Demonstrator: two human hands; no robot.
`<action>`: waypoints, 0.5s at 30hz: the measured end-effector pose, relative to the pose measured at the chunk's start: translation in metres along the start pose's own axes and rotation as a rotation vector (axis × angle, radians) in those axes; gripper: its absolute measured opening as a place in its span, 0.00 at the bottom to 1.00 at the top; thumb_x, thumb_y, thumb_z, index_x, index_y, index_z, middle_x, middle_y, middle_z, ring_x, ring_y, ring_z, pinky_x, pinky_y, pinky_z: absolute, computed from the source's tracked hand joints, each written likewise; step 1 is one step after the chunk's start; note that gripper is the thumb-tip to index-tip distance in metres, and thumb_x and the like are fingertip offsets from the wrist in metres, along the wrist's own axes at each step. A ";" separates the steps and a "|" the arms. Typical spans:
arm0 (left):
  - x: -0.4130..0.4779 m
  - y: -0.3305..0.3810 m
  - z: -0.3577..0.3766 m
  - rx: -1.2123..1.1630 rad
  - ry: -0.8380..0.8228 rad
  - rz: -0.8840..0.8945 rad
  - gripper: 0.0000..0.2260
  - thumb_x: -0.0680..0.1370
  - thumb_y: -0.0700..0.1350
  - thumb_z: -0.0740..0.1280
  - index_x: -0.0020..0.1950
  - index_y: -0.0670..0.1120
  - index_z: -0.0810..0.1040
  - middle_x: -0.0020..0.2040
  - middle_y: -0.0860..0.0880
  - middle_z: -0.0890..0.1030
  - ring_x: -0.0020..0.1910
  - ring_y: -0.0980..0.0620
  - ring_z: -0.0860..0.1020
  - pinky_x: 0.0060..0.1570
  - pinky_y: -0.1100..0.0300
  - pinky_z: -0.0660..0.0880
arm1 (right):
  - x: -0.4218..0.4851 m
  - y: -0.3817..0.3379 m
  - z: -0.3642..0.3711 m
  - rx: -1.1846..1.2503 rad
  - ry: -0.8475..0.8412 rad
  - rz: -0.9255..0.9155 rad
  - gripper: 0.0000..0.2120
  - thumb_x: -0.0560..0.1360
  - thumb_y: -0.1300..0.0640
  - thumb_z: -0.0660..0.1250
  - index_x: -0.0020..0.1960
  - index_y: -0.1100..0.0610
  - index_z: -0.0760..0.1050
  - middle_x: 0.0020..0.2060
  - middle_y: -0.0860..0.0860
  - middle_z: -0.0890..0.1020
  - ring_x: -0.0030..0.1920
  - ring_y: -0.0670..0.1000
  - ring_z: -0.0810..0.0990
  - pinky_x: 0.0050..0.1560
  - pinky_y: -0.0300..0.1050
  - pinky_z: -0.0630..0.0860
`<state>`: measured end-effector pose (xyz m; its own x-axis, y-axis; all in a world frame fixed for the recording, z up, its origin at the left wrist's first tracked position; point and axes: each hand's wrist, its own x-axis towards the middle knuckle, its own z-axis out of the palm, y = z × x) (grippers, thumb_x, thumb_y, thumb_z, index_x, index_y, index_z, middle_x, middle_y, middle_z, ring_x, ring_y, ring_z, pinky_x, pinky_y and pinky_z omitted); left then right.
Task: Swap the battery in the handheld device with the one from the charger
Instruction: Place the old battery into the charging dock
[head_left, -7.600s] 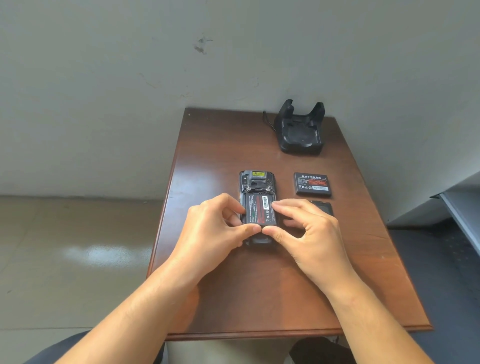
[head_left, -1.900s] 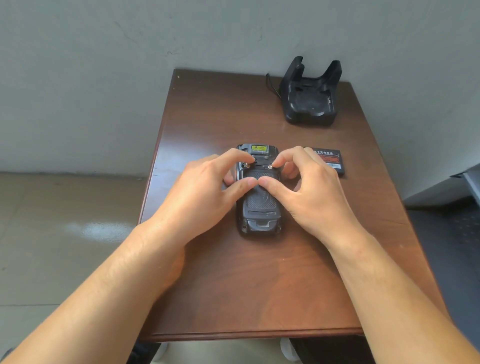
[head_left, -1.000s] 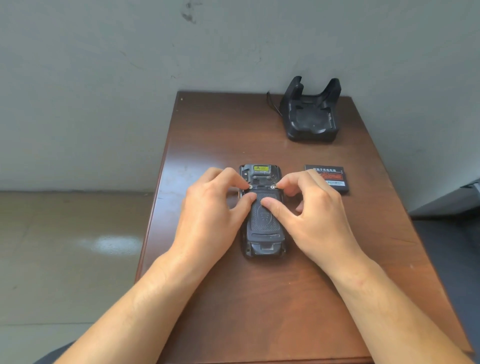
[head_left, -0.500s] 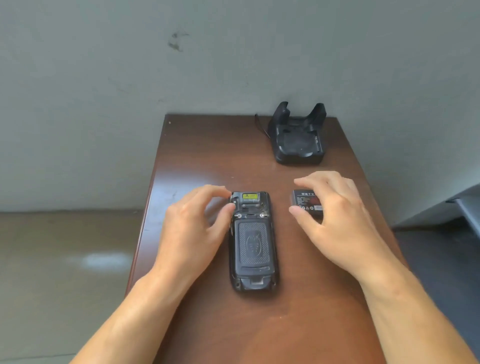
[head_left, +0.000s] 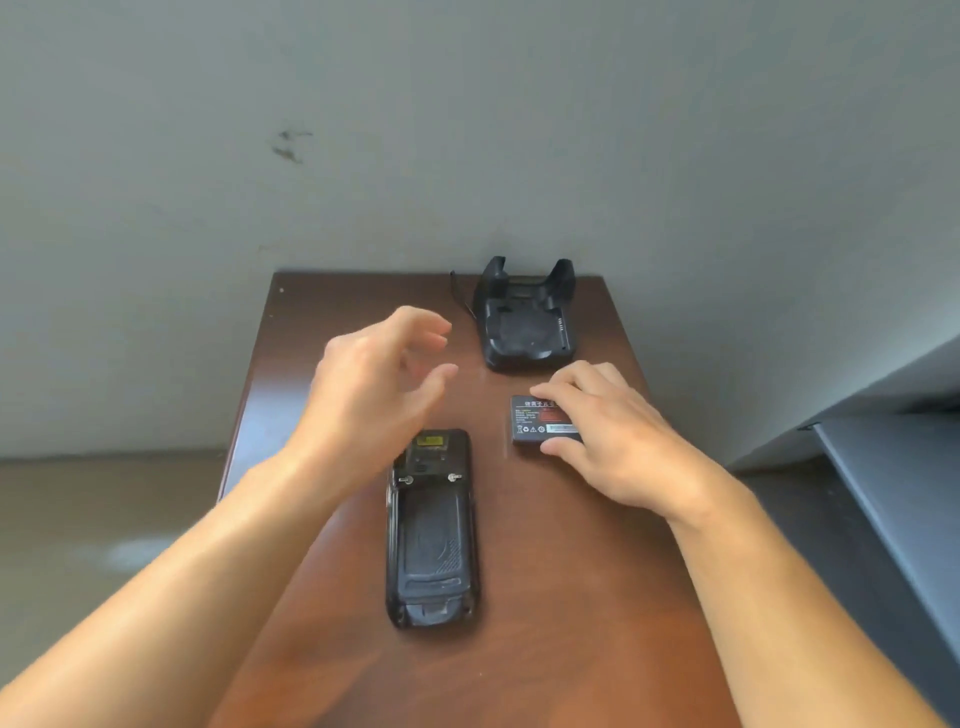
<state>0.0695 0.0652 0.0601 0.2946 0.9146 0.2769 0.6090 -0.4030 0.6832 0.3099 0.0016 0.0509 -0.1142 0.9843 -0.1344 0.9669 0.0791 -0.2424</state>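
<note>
The black handheld device (head_left: 431, 530) lies face down in the middle of the brown table (head_left: 561, 597), its back cover on. A loose black battery (head_left: 540, 423) with a red label lies flat to its right. My right hand (head_left: 605, 431) rests on that battery, thumb at its near edge and fingers over its far right part. My left hand (head_left: 379, 384) hovers above the table beyond the device's top end, fingers spread and curled, holding nothing. The black charger cradle (head_left: 527, 325) stands at the back of the table with its slot vacant.
A grey wall (head_left: 467, 130) runs directly behind the table. A dark grey shelf or cabinet edge (head_left: 893, 467) stands to the right. The table's left edge (head_left: 244, 415) drops to a tan floor. A thin cable leaves the cradle's left side.
Both hands left the device after pressing on its cover. My right hand went right onto the loose battery; my left hand lifted and moved forward toward the cradle.
</note>
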 end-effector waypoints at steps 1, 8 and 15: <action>0.013 0.006 0.006 0.057 -0.069 0.034 0.21 0.74 0.53 0.72 0.66 0.57 0.74 0.60 0.58 0.82 0.53 0.52 0.80 0.57 0.50 0.78 | 0.007 0.001 -0.007 -0.012 0.011 -0.015 0.25 0.78 0.46 0.68 0.74 0.48 0.68 0.65 0.43 0.71 0.69 0.50 0.66 0.68 0.53 0.70; 0.094 0.013 0.036 0.324 -0.427 0.192 0.56 0.68 0.63 0.76 0.83 0.51 0.43 0.84 0.50 0.51 0.82 0.46 0.53 0.73 0.45 0.63 | 0.064 0.006 -0.049 -0.078 0.095 -0.060 0.19 0.75 0.46 0.71 0.64 0.47 0.75 0.62 0.45 0.76 0.66 0.51 0.70 0.63 0.53 0.73; 0.119 -0.020 0.044 0.264 -0.536 0.181 0.60 0.66 0.62 0.79 0.83 0.46 0.43 0.84 0.45 0.52 0.83 0.46 0.53 0.79 0.48 0.56 | 0.085 0.020 -0.055 -0.131 0.038 -0.075 0.29 0.76 0.47 0.71 0.74 0.51 0.69 0.65 0.51 0.75 0.67 0.54 0.71 0.66 0.54 0.72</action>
<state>0.1245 0.1808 0.0499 0.6975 0.7147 -0.0519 0.6560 -0.6076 0.4477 0.3320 0.0950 0.0875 -0.1812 0.9799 -0.0838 0.9778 0.1704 -0.1222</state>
